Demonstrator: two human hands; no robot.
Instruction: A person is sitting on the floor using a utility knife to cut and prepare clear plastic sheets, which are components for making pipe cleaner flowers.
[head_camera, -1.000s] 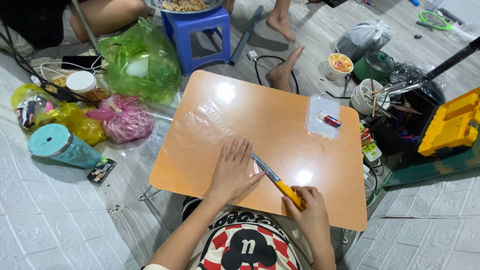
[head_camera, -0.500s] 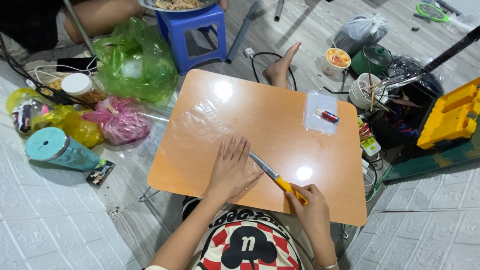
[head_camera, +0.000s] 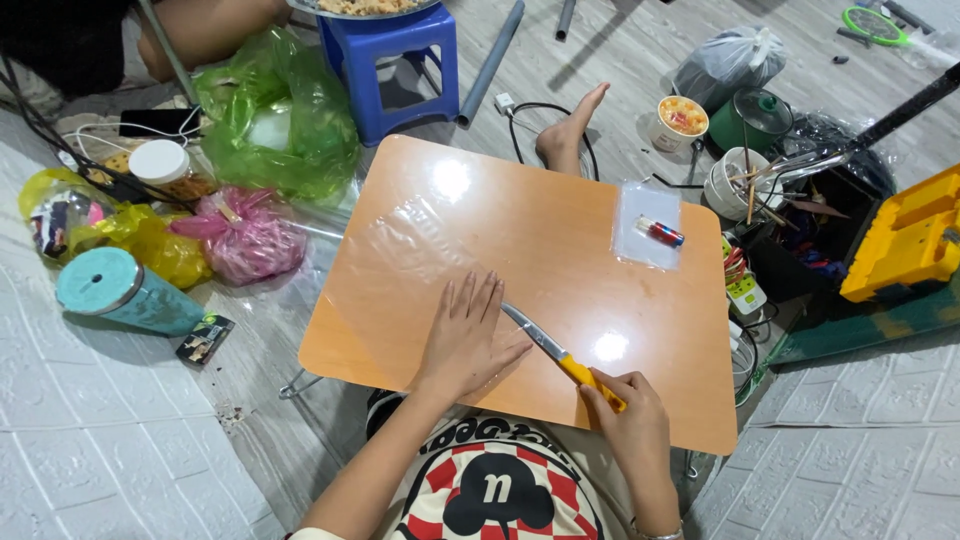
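The single head camera looked steeply down from close above at the table (head_camera: 560, 230), hands (head_camera: 465, 340) and floor (head_camera: 110, 440).

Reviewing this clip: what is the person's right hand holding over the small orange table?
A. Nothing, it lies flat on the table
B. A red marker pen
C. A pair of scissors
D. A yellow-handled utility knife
D. The right hand grips a yellow-handled utility knife whose blade points toward the left hand, which lies flat on a clear plastic sheet spread on the orange table.
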